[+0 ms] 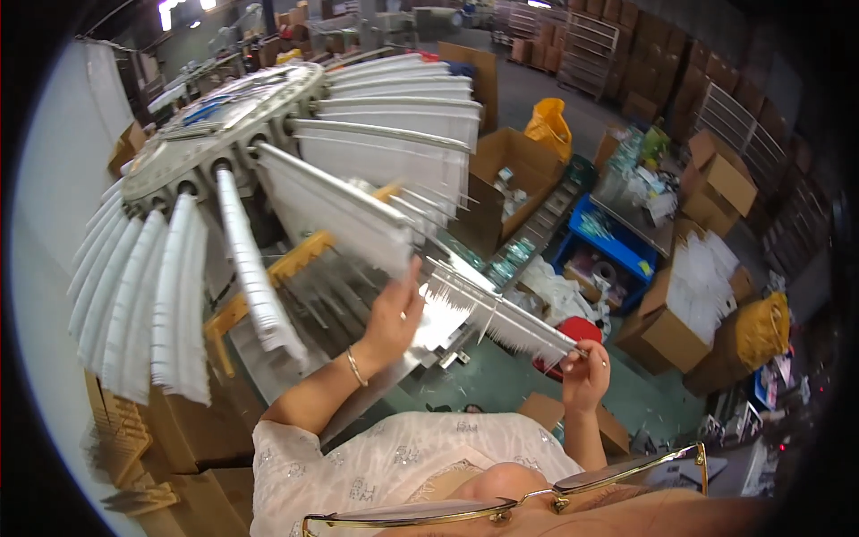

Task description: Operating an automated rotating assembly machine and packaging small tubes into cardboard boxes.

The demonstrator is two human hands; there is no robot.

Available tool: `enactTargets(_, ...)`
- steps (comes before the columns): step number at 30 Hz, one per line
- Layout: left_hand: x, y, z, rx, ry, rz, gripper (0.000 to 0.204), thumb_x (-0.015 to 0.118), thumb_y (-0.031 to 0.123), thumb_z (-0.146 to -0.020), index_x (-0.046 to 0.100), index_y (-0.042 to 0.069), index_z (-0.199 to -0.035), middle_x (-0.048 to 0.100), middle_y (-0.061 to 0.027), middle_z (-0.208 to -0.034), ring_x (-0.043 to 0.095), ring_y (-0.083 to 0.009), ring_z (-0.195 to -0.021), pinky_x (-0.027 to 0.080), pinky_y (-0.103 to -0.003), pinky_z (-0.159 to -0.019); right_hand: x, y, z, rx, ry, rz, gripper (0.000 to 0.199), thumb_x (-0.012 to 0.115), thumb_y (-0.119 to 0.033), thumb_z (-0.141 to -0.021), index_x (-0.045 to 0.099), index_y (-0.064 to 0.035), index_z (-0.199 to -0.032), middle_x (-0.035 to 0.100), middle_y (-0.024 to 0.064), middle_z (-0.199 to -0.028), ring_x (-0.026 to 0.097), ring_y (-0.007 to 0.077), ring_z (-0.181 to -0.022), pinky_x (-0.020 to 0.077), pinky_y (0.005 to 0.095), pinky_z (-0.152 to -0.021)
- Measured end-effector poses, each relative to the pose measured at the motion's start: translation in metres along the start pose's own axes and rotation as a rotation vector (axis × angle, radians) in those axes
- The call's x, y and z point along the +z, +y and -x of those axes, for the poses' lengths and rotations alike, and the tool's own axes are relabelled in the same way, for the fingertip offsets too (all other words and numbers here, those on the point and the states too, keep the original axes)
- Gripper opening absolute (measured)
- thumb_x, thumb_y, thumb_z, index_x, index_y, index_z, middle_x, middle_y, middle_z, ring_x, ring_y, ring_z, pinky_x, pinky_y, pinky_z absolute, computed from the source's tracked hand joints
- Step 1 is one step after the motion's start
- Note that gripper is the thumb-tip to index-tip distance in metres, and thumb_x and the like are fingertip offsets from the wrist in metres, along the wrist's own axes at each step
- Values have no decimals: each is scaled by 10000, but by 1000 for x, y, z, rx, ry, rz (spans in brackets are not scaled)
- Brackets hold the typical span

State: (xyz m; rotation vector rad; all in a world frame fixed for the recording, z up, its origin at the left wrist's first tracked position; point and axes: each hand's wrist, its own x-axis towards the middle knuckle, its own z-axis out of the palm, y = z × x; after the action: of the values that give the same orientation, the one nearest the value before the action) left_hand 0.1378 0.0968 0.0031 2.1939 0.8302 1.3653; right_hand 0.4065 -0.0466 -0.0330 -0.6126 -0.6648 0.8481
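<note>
Several metal rods carrying stacks of thin white plastic sheets fan out from a round metal hub [224, 116]. My left hand [392, 318] is raised, fingers stretched up against the near end of one white sheet stack [335, 201]; that stack's lower edge is blurred. A bracelet and a ring show on this arm and hand. At the right, my right hand [586, 367] has its fingers closed round the end of a thin metal rod [528, 318]. A spiky white fringe hangs along that rod, which slants down from the machine toward me.
An open cardboard box [501, 179] stands beyond the rods. A blue crate [608, 242], a carton of clear plastic bags [702, 286] and a yellow sack [761, 331] lie to the right. Yellow brackets [300, 255] and bright metal plates sit below the hub. A red stool [577, 331] is near my right hand.
</note>
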Motion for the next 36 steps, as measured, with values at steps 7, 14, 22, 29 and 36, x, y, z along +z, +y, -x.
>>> enactTargets(7, 47, 9, -70, 184, -34, 142, 217, 455, -14, -804, 574, -13, -985, 508, -45, -767, 445, -90, -598, 367, -205, -545, -62, -23, -66, 219, 1, -181, 263, 432, -219, -871, 536, 20, -904, 564, 104, -673, 477, 165, -544, 390, 259, -514)
enactTargets(14, 151, -20, -113, -328, 68, 451, 198, 476, 48, -833, 561, 15, -1008, 418, 69, -635, 329, -9, -529, 253, -167, -457, -123, -35, -219, 99, -58, 268, 285, 467, -287, -875, 544, -40, -755, 406, -15, -530, 345, 64, -459, 249, 203, -424)
enactTargets(22, 199, -26, -155, -383, 222, 482, 191, 480, 57, -838, 556, 23, -1010, 447, 57, -667, 350, -16, -552, 269, -165, -480, -141, -43, -307, 118, -197, 335, 311, 472, -305, -869, 550, -35, -738, 377, -42, -531, 288, 36, -448, 193, 196, -413)
enactTargets(29, 209, -65, -182, -363, 263, 464, 181, 466, 59, -851, 543, 25, -1011, 460, 55, -683, 349, -8, -545, 273, -157, -477, -122, -14, -381, 85, -185, 380, 322, 458, -297, -871, 542, -40, -696, 391, -41, -537, 311, 37, -482, 219, 197, -440)
enactTargets(36, 201, -96, -211, -390, 411, 338, 175, 479, 60, -835, 565, 20, -983, 504, 37, -695, 385, -21, -562, 322, -170, -505, -107, 51, -449, 153, -302, 289, 318, 440, -286, -877, 527, -46, -688, 377, -40, -534, 304, 38, -465, 209, 196, -422)
